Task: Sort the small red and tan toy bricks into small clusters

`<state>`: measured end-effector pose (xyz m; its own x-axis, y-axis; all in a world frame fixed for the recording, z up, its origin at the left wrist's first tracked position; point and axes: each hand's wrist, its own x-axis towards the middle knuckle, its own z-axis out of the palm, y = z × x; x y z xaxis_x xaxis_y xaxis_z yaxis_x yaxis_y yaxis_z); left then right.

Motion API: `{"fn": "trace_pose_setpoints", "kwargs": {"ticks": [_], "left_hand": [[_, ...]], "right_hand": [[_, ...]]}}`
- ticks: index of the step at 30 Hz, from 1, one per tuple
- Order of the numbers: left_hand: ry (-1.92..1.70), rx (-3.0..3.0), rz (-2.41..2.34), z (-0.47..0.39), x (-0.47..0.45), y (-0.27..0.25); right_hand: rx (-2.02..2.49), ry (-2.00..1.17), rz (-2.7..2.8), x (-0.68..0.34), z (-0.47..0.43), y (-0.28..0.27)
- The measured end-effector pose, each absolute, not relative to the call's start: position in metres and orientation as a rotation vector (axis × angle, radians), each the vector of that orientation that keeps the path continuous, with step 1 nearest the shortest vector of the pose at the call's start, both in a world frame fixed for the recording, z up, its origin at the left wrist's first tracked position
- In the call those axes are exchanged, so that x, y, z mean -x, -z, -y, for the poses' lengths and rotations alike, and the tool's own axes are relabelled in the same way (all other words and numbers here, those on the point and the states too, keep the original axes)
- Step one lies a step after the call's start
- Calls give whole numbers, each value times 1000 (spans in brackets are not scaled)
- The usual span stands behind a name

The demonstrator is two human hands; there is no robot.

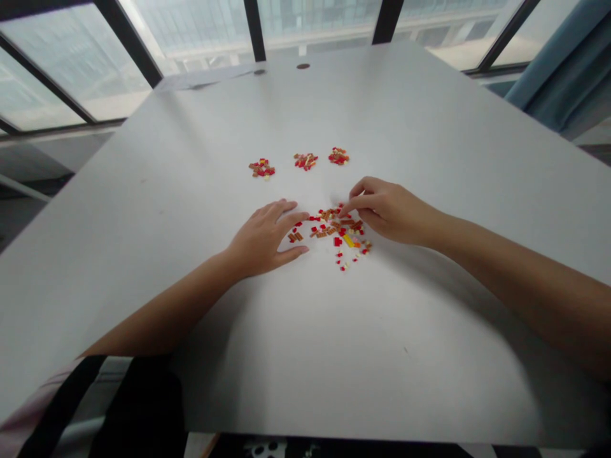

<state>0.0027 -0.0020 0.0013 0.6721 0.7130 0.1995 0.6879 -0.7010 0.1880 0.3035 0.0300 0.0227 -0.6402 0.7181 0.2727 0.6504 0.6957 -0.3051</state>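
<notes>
A loose pile of small toy building bricks (329, 230), in red, brown, cream and yellow, lies spread on the white table between my hands. My left hand (267, 236) rests at the pile's left side, holding nothing, with its fingers spread and its thumb apart. At the upper right of the pile is my right hand (379, 207), its fingers bent inward and the tips down among the bricks. Whatever those fingertips grip is too small and hidden to make out. A longer yellow brick (348, 240) lies in the lower part of the pile.
Beyond my hands, three small heaps of similar bricks stand in a row: a left heap (262, 168), a middle heap (306, 161) and a right heap (338, 156). Windows run behind the white table (305, 350). A blue curtain (566, 67) hangs at the far right.
</notes>
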Motion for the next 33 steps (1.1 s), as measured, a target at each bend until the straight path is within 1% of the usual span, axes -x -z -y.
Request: {"fn": "trace_pose_setpoints", "kwargs": {"ticks": [4,11,20,26,33], "left_hand": [[-415,-2782,-1164,2,-2,0],[-410,-2763,-1172,2,-2,-1],[-413,-2775,-1160,2,-2,-1],[-381,-2791,-1167,2,-2,-2],[-399,-2777,-1174,3,-3,-2]], "right_hand": [[1016,-197,2506,-305,-31,-22],[997,-190,2520,-305,-35,-13],[956,-277,2573,-303,-31,-13],[932,-294,2620,-300,-26,-21],[860,-321,2629,-298,-23,-18]]}}
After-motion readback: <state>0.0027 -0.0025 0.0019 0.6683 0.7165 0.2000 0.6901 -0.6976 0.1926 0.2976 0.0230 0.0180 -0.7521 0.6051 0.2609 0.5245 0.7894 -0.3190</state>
